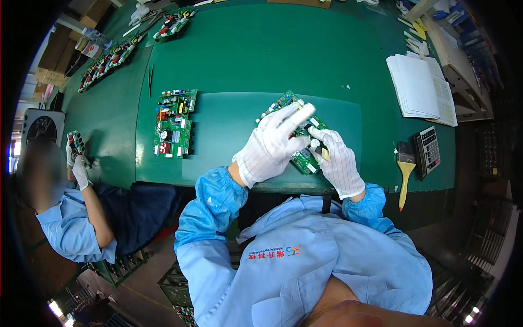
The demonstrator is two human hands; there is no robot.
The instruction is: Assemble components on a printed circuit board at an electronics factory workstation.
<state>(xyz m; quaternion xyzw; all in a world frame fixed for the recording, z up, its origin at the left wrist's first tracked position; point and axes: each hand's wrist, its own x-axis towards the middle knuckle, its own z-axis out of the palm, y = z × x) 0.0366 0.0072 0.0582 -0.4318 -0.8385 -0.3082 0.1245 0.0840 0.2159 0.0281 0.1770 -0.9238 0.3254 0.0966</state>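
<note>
A green circuit board [306,164] packed with components is in front of me, set at a slant and partly covered by my gloves. My left hand [272,144], in a white striped glove, lies across its left part, fingers pointing to the upper right and thumb toward its middle; it appears to grip the board. From the right, my right hand [339,163], gloved alike, closes its bent fingers on the board beside a small round white-topped part [315,143]. Exactly what the fingertips pinch is hidden. A second circuit board [174,124] rests on the green mat to the left.
Papers [414,90], a calculator [429,150] and a yellow-handled brush [405,174] lie on the right. More boards [111,62] line the far left, near tweezers [150,82]. At left, a co-worker's gloved hands [80,170] hold another board beside a fan [42,128].
</note>
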